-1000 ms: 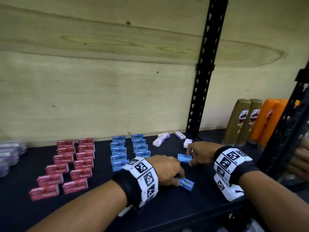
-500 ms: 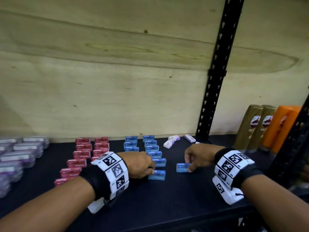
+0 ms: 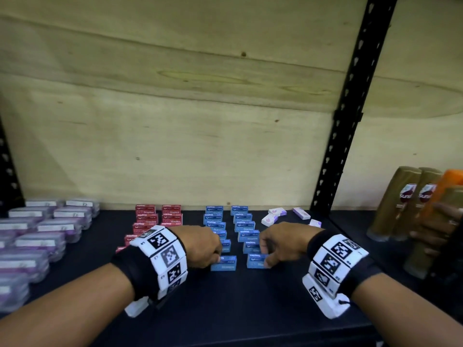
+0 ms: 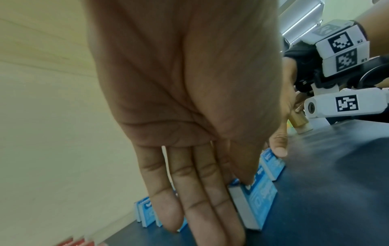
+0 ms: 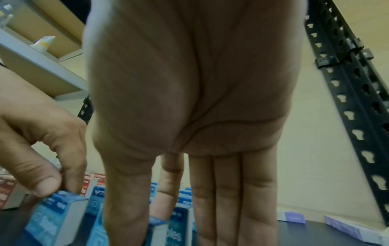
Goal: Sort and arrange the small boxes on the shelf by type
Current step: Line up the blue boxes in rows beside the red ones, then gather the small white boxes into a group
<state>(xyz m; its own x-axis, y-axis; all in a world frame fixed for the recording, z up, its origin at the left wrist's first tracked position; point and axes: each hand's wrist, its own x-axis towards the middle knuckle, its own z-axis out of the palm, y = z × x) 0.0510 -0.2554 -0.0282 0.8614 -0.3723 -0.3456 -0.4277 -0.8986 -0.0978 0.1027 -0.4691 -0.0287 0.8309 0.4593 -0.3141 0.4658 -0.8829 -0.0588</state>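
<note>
A: Blue staple boxes (image 3: 226, 222) stand in two columns on the dark shelf (image 3: 250, 309), running forward from the wooden back panel (image 3: 175, 146). Where are the hands?

B: At the ends of the columns farthest from that panel. The left hand (image 3: 203, 246) pinches the last box of the left column (image 3: 223, 263) between thumb and fingertips; the right hand (image 3: 280, 242) pinches the last box of the right column (image 3: 256, 260) the same way.

A: And the other sorts?

B: Red staple boxes (image 3: 159, 219) form two columns left of the blue ones. Small white-and-purple boxes (image 3: 276, 214) lie loose to the right, close to the panel.
</note>
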